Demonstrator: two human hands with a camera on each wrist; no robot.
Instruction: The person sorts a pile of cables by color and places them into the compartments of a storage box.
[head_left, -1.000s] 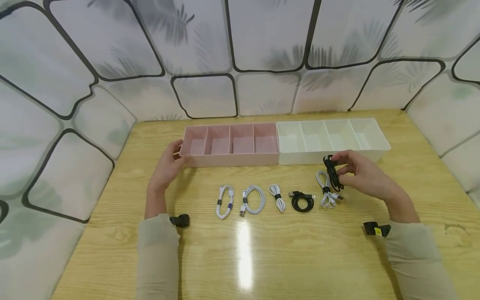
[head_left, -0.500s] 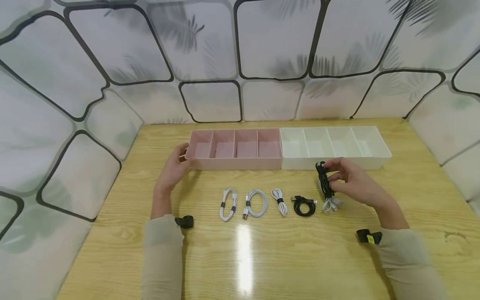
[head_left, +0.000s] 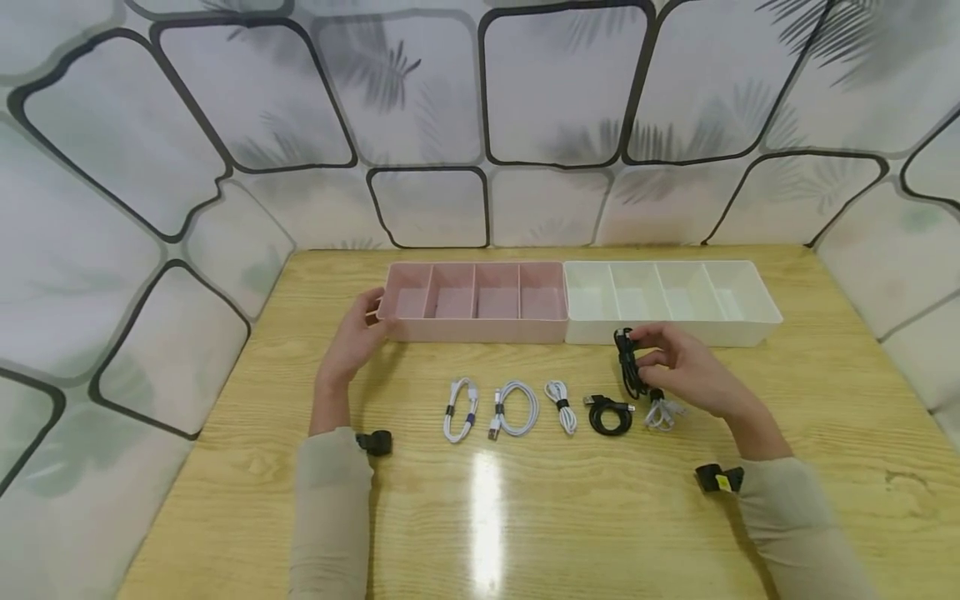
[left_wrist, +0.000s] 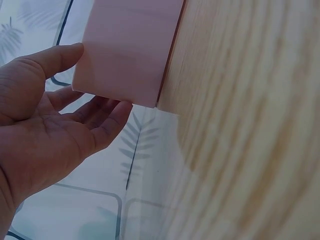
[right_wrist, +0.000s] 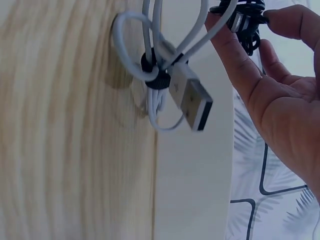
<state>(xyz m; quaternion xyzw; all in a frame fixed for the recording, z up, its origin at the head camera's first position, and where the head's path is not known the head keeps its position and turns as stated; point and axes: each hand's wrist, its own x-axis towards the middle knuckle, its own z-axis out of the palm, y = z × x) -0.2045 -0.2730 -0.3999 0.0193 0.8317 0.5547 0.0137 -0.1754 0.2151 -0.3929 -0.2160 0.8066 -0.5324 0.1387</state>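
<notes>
My right hand (head_left: 678, 367) pinches a coiled black cable (head_left: 627, 364) between thumb and fingers, holding it just in front of the white divided box (head_left: 675, 333). Below that hand lies a bundled white cable (head_left: 660, 414) with a black strap, partly covered in the head view; its USB plug (right_wrist: 196, 103) shows large in the right wrist view. My left hand (head_left: 352, 340) holds the left end of the pink divided box (head_left: 480, 331). Its thumb touches the front wall and its other fingers lie along the end wall (left_wrist: 125, 55).
In a row before the boxes lie a white cable loop (head_left: 460, 410), another white coiled cable (head_left: 515, 408), a small white bundle (head_left: 561, 407) and a black coiled cable (head_left: 609, 415). The two boxes stand end to end near the patterned back wall (head_left: 427, 208).
My right hand has carried the black cable leftward, from the upper right of the white bundle to its upper left. My left hand stays at the pink box while the head view shifts slightly.
</notes>
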